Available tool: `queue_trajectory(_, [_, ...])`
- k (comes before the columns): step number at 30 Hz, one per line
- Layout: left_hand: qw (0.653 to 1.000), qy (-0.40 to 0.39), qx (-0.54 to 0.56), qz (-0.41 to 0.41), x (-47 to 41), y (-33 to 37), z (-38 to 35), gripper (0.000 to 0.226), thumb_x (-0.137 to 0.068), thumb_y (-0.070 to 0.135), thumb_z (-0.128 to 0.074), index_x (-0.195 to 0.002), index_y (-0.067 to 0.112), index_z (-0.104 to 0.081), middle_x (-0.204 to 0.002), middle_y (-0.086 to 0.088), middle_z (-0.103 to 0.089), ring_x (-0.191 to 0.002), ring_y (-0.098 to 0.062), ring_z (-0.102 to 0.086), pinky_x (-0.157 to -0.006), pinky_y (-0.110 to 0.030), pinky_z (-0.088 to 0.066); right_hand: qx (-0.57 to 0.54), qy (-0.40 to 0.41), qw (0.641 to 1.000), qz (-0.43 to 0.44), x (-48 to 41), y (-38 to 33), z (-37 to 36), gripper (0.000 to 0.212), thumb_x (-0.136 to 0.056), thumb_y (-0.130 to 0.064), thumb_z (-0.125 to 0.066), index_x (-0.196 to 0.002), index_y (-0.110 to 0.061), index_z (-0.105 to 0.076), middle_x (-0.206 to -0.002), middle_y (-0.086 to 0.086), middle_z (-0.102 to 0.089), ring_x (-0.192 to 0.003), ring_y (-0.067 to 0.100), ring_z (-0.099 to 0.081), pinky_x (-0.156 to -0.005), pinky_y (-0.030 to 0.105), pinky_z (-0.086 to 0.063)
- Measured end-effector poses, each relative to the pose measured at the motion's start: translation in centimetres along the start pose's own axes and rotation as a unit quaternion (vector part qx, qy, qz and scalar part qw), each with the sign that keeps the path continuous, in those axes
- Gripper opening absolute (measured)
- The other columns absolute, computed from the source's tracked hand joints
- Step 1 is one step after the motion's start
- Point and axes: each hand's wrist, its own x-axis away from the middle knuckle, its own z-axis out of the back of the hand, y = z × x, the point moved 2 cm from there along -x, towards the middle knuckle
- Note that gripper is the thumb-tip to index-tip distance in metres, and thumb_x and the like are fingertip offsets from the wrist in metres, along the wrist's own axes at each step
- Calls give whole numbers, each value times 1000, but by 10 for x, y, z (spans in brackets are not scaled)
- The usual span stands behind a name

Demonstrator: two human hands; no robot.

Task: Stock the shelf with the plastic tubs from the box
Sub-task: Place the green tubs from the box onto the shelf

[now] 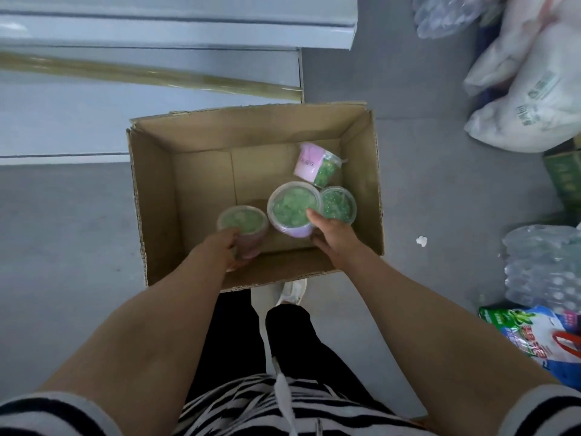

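An open cardboard box [151,196] stands on the grey floor below me. My left hand [224,247] grips a pink tub with green contents [243,220] near the box's front left. My right hand [330,231] holds a second clear-lidded tub with green contents [289,207], thumb on its lid. Beside it stands a third upright tub [341,202]. A pink-labelled tub [316,163] lies on its side at the back right of the box. The white shelf [157,26] rises at the top left.
A long tan roll [157,75] lies on a lower shelf board. White sacks [528,99], bottle packs [544,265], a green carton [566,177] and a printed bag [540,338] crowd the floor at the right. My shoe [290,292] is just in front of the box.
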Motion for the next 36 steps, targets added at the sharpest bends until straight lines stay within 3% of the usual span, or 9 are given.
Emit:
queue_trajectory(2, [999,-16,30,-28,17,2,9,55,-91,20,-64,-140,11,-39,-143,-8,-42,-127,-34,-46,-82,-45,-55,4,-5,1000,29,15,-12,4,31,-83,-35,-77,-105,-15,-65,-109,0,-71,-105,12,-65,-102,32,-49])
queue_trajectory(6, [990,-63,85,-89,62,13,26,57,-78,25,-78,-127,11,-51,-123,-16,-56,-104,-32,-62,-78,-39,-58,1,-19,997,74,53,-46,4,50,-76,-38,-83,-115,-15,-62,-119,2,-68,-111,15,-64,-98,34,-54])
queue_trajectory(9, [976,-96,83,-176,107,29,29,52,-76,30,-80,-118,10,-57,-114,-12,-63,-94,-22,-67,-72,-32,-59,-11,-39,992,118,85,-76,-2,42,-78,-39,-81,-108,-16,-62,-118,7,-67,-111,22,-64,-98,36,-54])
queue_trajectory(14, [939,-141,95,-300,183,68,33,68,-72,44,-80,-124,7,-57,-116,-12,-62,-94,-21,-64,-94,-36,-53,-29,-94,972,213,147,-128,-18,44,-77,-47,-76,-105,-16,-65,-108,13,-69,-98,24,-69,-83,34,-58])
queue_trajectory(17, [907,-175,125,-362,238,92,33,48,-83,40,-71,-112,4,-54,-101,-9,-56,-85,-21,-59,-95,-37,-51,-34,-128,958,256,189,-158,-28,40,-78,-48,-71,-102,-16,-64,-102,13,-66,-93,24,-67,-80,31,-57])
queue_trajectory(22, [851,-225,144,-453,311,131,48,73,-77,42,-77,-129,3,-45,-124,-9,-43,-97,-25,-62,-82,-37,-57,-17,-192,928,317,249,-202,-44,48,-78,-51,-67,-114,-19,-64,-106,9,-64,-94,22,-66,-83,32,-59])
queue_trajectory(30, [806,-235,157,-520,407,209,55,59,-79,41,-75,-123,10,-52,-118,-5,-45,-86,-24,-63,-78,-35,-59,-79,-209,899,376,299,-270,-81,65,-74,-56,-73,-121,-12,-65,-110,9,-66,-100,29,-66,-96,40,-55])
queue_trajectory(32, [803,-222,142,-535,419,231,52,55,-80,41,-75,-120,10,-52,-111,-2,-49,-80,-21,-63,-86,-36,-57,-88,-203,895,387,307,-286,-91,65,-75,-58,-75,-119,-11,-67,-113,11,-67,-102,28,-66,-97,41,-55])
queue_trajectory(36, [815,-188,105,-538,422,277,50,82,-61,51,-85,-122,8,-52,-81,5,-71,-61,-18,-70,-93,-40,-51,-95,-164,895,404,321,-311,-114,52,-79,-57,-71,-106,-12,-67,-106,9,-68,-103,28,-67,-96,40,-55])
